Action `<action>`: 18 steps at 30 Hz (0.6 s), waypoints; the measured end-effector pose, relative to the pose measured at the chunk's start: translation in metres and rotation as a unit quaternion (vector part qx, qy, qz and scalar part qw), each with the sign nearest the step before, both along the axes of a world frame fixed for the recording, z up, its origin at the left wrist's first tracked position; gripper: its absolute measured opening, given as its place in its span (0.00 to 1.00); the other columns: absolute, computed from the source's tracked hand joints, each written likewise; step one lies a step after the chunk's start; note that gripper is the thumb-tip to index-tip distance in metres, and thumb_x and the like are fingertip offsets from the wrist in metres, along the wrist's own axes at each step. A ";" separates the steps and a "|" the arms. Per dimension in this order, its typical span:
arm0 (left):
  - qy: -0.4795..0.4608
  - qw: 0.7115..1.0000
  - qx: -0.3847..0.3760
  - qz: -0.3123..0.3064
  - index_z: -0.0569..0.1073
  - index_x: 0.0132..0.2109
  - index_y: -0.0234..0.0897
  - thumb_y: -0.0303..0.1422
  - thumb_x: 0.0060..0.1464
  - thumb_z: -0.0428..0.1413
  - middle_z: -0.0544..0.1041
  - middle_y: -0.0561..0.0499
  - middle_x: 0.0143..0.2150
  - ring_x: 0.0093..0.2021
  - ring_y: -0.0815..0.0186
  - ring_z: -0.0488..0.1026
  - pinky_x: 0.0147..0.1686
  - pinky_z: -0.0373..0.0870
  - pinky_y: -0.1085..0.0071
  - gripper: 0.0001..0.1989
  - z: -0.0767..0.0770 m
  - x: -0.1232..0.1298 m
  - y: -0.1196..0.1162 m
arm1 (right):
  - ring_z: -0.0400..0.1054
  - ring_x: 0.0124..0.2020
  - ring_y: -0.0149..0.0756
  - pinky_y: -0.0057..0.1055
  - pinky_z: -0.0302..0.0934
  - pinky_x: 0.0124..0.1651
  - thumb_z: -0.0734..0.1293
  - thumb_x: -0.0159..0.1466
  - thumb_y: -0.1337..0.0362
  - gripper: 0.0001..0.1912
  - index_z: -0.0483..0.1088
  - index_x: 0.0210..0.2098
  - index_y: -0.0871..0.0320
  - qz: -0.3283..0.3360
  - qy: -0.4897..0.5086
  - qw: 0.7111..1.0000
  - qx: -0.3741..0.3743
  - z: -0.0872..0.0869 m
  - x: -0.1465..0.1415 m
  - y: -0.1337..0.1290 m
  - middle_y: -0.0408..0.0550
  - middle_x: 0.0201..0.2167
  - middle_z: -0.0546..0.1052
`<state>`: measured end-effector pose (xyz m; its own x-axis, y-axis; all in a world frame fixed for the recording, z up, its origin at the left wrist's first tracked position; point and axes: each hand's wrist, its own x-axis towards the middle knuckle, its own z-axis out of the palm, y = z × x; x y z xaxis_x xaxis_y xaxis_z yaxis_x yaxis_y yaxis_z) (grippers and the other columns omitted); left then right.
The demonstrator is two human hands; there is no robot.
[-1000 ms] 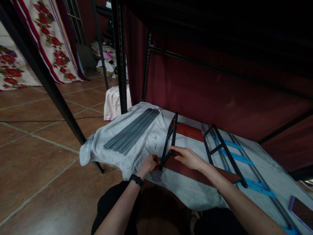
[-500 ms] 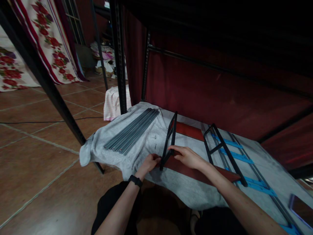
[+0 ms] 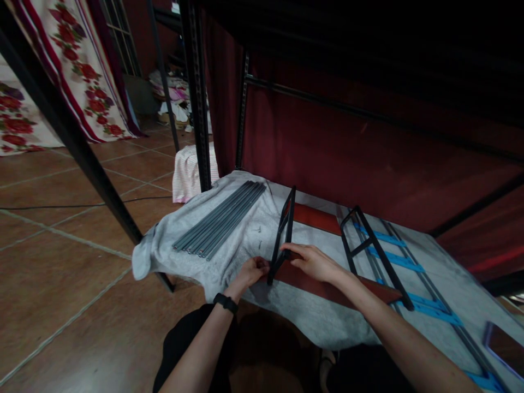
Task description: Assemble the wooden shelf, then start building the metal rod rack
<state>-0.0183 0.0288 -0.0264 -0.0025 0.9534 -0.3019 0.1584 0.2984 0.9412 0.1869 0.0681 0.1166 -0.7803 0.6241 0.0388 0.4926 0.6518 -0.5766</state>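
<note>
Hands at a black frame's corner

The frame (image 3: 291, 215), slim, angular and matte, stood upright across the ends of two flat red-brown boards, front (image 3: 315, 286) and rear (image 3: 317, 218). A second frame (image 3: 362, 249), with a crossbar, stood at their other ends. Beneath lay soft, rumpled grey cloth (image 3: 241, 256), bearing straight grey tubes (image 3: 221, 218) in a row, tiny screws (image 3: 258, 229) and flat blue pieces (image 3: 397, 264).

The right hand (image 3: 315, 263) was partly closed, fingers curled over the first frame's low bar, holding it. The left hand (image 3: 249, 272) had its fingers drawn nearly together beside the lower corner, at the front board's end; whether they pinched anything could not be told.
</note>
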 end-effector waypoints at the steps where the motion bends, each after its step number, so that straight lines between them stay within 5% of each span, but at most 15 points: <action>1: -0.008 1.000 -0.008 0.006 0.72 0.37 0.36 0.27 0.58 0.54 0.74 0.55 0.26 0.24 0.71 0.71 0.26 0.66 0.77 0.03 0.002 0.000 -0.001 | 0.70 0.56 0.37 0.36 0.62 0.60 0.62 0.61 0.72 0.29 0.67 0.61 0.49 0.000 -0.001 1.000 -0.002 0.001 0.000 0.000 0.43 0.57 0.75; 3: -0.015 0.999 -0.025 0.015 0.72 0.35 0.36 0.30 0.59 0.53 0.73 0.55 0.23 0.22 0.70 0.70 0.24 0.64 0.76 0.05 0.003 0.000 -0.002 | 0.70 0.56 0.36 0.35 0.62 0.60 0.62 0.61 0.72 0.29 0.67 0.61 0.48 -0.002 -0.002 1.000 -0.004 0.001 0.000 -0.001 0.43 0.57 0.75; 12: -0.031 0.999 -0.013 0.015 0.70 0.30 0.37 0.13 0.44 0.51 0.69 0.59 0.21 0.20 0.74 0.65 0.24 0.60 0.78 0.14 0.006 0.006 -0.002 | 0.71 0.55 0.37 0.36 0.63 0.59 0.62 0.61 0.71 0.29 0.66 0.61 0.47 0.006 -0.009 1.000 0.007 -0.003 0.000 0.000 0.43 0.56 0.75; 18: -0.038 0.999 -0.020 0.029 0.71 0.31 0.37 0.20 0.51 0.51 0.73 0.56 0.25 0.26 0.71 0.71 0.31 0.69 0.75 0.08 0.003 0.002 -0.003 | 0.70 0.56 0.37 0.36 0.62 0.60 0.62 0.62 0.71 0.29 0.66 0.62 0.48 0.007 -0.011 1.000 0.008 -0.003 -0.001 0.000 0.44 0.58 0.75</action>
<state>-0.0167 0.0261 -0.0229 -0.0332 0.9396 -0.3406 0.0677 0.3421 0.9372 0.1859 0.0682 0.1132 -0.7900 0.6124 0.0311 0.4960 0.6680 -0.5548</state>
